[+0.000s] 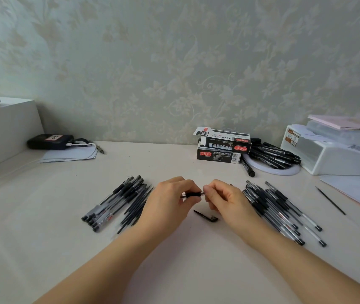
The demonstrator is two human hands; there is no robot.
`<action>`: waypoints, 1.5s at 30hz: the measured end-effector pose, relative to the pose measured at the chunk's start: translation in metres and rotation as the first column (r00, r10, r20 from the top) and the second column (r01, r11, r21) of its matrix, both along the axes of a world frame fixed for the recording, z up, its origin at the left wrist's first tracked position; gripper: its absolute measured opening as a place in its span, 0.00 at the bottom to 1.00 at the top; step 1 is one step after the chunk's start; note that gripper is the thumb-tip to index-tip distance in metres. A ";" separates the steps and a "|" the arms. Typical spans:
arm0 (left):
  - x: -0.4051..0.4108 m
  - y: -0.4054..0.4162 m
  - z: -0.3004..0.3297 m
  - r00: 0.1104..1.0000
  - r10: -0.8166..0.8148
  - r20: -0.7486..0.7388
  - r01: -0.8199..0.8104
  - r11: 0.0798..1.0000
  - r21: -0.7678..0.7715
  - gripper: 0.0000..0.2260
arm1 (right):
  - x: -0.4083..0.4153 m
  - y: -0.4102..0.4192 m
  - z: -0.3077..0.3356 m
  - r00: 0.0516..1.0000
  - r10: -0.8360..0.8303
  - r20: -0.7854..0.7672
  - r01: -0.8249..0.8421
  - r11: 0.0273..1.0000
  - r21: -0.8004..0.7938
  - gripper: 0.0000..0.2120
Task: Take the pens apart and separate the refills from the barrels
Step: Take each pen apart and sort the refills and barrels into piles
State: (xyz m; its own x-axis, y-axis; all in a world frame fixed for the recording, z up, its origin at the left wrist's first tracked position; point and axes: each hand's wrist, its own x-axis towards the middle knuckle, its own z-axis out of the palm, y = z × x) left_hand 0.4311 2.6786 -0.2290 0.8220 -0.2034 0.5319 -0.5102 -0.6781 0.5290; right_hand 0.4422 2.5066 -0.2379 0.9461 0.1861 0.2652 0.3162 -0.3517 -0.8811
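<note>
On the pale table (pixel 174 270), the two stacked pen boxes (pixel 221 148) serve as landmark. Nearer the person than the boxes, the left hand (pixel 170 198) and right hand (pixel 225 198) meet, each pinching an end of one pen (pixel 193 194); the step in hand appears to be unscrewing its tip. Next, the halves likely need pulling apart to free the refill. Left of the hands lies a pile of barrels and refills (pixel 117 205), right a pile of whole pens (pixel 282 211), roughly ten each, uncountable exactly. One loose cap (pixel 206 216) lies below the hands.
</note>
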 end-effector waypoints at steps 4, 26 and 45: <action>0.001 0.004 -0.001 0.997 0.080 -0.002 -0.080 0.997 0.002 0.03 | -0.002 0.000 0.001 0.997 -0.067 0.022 0.068 0.997 -0.021 0.13; 0.001 0.012 0.001 0.998 -0.003 -0.066 0.007 0.998 0.062 0.04 | -0.001 -0.011 0.000 0.996 -0.090 -0.029 0.094 0.984 0.152 0.09; -0.003 0.004 0.002 0.998 -0.022 -0.056 0.026 0.997 0.078 0.01 | -0.002 -0.009 0.000 0.994 0.075 -0.082 -0.055 0.974 0.218 0.07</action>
